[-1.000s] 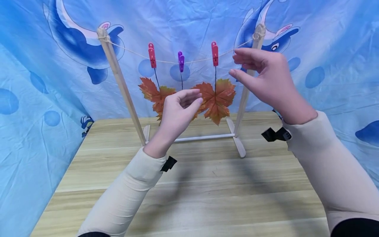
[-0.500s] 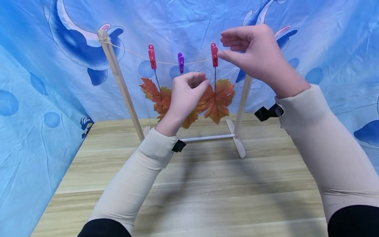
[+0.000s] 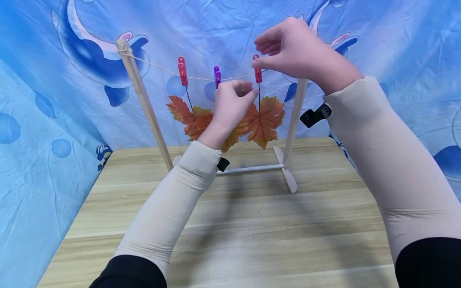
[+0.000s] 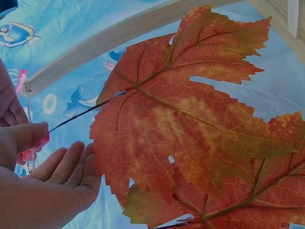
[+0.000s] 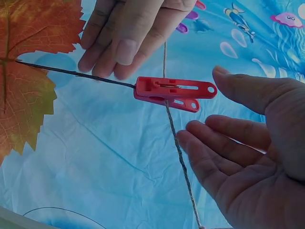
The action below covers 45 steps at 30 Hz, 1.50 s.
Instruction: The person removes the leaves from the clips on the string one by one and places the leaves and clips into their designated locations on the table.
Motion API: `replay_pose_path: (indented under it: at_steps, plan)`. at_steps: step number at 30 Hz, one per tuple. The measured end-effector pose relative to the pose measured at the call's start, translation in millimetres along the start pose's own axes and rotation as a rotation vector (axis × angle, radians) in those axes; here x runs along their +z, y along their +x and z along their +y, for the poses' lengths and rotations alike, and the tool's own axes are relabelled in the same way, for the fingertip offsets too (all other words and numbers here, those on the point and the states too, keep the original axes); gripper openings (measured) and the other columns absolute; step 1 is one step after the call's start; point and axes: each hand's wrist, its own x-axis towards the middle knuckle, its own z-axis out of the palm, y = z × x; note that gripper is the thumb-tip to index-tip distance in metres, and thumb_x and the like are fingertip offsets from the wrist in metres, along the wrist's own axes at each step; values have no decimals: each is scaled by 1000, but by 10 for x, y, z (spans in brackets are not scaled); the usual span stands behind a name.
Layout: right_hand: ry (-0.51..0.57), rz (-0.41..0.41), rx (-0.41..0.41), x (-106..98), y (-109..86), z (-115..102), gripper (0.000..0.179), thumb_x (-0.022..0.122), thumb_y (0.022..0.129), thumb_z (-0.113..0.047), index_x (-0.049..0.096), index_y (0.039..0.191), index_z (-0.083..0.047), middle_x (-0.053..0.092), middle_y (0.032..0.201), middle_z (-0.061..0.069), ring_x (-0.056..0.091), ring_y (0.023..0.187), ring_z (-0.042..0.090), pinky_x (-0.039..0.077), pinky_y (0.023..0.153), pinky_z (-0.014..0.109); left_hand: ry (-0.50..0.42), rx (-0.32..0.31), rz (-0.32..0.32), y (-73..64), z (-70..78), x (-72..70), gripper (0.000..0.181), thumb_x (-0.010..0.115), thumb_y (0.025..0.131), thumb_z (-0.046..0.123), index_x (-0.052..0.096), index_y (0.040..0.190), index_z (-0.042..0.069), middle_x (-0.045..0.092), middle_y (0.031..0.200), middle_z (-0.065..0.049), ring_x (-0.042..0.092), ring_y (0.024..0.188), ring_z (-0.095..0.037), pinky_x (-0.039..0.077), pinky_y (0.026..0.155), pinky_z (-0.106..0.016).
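Observation:
A red clothespin (image 5: pixel 162 86) sits on the string (image 5: pixel 181 162) and grips the dark stem (image 5: pixel 71 72) of an orange maple leaf (image 3: pixel 267 120). My right hand (image 3: pixel 300 54) is at the clothespin's handle end, thumb and fingers apart on either side of it in the right wrist view. Just below the clothespin, my left hand (image 3: pixel 232 104) has its thumb and fingers spread around the leaf's stem, not closed on it. To the left on the string hang a purple clothespin (image 3: pixel 217 75) and another red clothespin (image 3: pixel 183 72) with a leaf (image 3: pixel 180 110).
The string runs between two wooden posts; the left post (image 3: pixel 144 100) shows fully, while my right hand hides the top of the right post (image 3: pixel 295 116). A white rod (image 3: pixel 252 169) joins their feet on the wooden table (image 3: pixel 259 240). Behind hangs a blue cloth (image 3: pixel 216 28).
Both hands have risen toward the right red clothespin. My right hand has come in leftward to its handles; my left hand has moved up and right to the stem.

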Motion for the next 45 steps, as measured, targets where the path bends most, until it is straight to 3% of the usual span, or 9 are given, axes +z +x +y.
replay_pose_path:
  at_steps: [7, 15, 20, 31, 39, 45]
  plan:
    - [-10, -85, -16, 11, 100, 40, 52, 68, 99, -37, 62, 141, -7, 67, 126, 10, 63, 115, 21, 50, 99, 38, 32, 0, -31, 94, -23, 74, 23, 74, 96, 18, 78, 113, 3, 75, 102, -5, 68, 93, -14, 53, 83, -25]
    - [-14, -88, -54, 5, 90, 70, 38, 67, 100, -34, 73, 124, -6, 71, 110, 8, 64, 100, 20, 53, 93, 39, 83, 23, -40, 94, -16, 134, 16, 72, 97, 17, 81, 104, 5, 76, 93, -3, 66, 85, -13, 53, 78, -26]
    - [14, -57, -54, 20, 74, 87, 37, 68, 99, -34, 74, 123, -7, 72, 110, 7, 66, 100, 19, 53, 92, 37, 85, 28, -34, 78, -18, 121, 15, 72, 97, 16, 82, 102, 5, 76, 89, -3, 66, 80, -12, 54, 74, -26]
    - [29, 63, 49, 10, 47, 75, 36, 67, 99, -39, 76, 123, -14, 74, 114, 5, 63, 104, 18, 54, 85, 32, 105, 59, -57, 67, -48, 130, 13, 72, 97, 14, 82, 98, 4, 75, 82, -3, 66, 75, -11, 52, 67, -27]
    - [52, 114, 61, -32, 36, 75, 37, 67, 98, -40, 77, 121, -13, 75, 110, 5, 63, 98, 17, 52, 79, 28, 168, 46, -112, -32, -28, 139, 13, 72, 98, 15, 81, 96, 6, 72, 79, 0, 65, 72, -9, 52, 64, -27]
    - [79, 151, 90, -64, 47, 75, 40, 66, 97, -44, 77, 122, -14, 74, 113, 5, 59, 97, 18, 51, 81, 28, 138, 33, -144, -153, -8, 160, 13, 72, 97, 14, 81, 100, 6, 74, 83, 0, 66, 74, -9, 51, 62, -29]
